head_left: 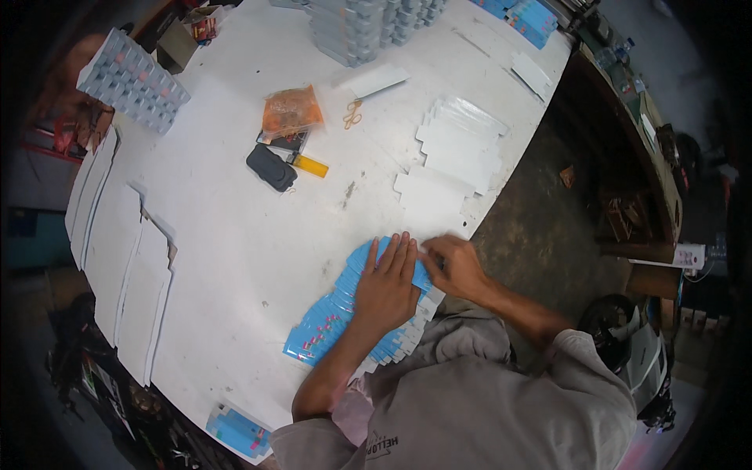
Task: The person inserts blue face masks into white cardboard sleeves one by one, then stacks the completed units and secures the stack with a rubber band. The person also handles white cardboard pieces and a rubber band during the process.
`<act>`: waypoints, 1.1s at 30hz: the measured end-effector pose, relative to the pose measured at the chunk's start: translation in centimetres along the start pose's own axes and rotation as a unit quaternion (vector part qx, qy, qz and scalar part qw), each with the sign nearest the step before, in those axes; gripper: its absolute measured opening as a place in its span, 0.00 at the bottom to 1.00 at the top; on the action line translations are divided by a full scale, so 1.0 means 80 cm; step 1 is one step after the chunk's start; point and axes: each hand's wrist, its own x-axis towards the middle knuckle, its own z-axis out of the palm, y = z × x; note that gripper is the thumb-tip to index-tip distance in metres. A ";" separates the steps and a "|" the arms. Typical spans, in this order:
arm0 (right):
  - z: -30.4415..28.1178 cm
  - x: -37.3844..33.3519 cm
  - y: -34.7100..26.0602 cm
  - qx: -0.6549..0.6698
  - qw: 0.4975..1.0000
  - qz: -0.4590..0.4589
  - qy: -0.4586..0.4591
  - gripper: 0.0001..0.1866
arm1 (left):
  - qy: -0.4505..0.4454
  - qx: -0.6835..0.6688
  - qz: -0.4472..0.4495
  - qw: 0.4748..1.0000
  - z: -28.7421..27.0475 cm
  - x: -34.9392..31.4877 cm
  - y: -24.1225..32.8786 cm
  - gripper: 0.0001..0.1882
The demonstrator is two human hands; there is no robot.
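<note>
A fanned row of flat blue carton blanks [313, 333] with white tabs lies along the table edge in front of me. My left hand [388, 283] rests on top of the row, its fingers stretched out and pointing away from me. At the far right end of the row, my right hand [456, 265] has its fingers curled in at the edge of the blanks. What sits between those fingertips is too small to make out. Just beyond the hands are white flat carton blanks [439, 196], overlapping one another.
On the white table [227, 235] sit an orange packet [291, 113], a black case [271, 168], a yellow-handled tool [311, 165] and rubber bands [352, 115]. Grey tabbed stacks [345, 35] stand at the back. White sheets [141, 298] line the left edge; blue cartons [237, 431] lie near left.
</note>
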 end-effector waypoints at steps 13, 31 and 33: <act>-0.002 0.032 0.026 -0.155 0.968 -0.147 0.128 0.20 | 0.013 -0.043 -0.057 0.997 -0.004 0.000 0.005 0.33; -0.019 0.044 0.044 -0.074 0.986 -0.050 0.138 0.18 | -0.008 -0.037 -0.024 0.999 0.006 0.002 -0.001 0.31; -0.014 0.046 0.040 -0.208 0.946 -0.178 0.172 0.17 | -0.015 -0.036 -0.028 0.999 0.004 -0.001 0.002 0.30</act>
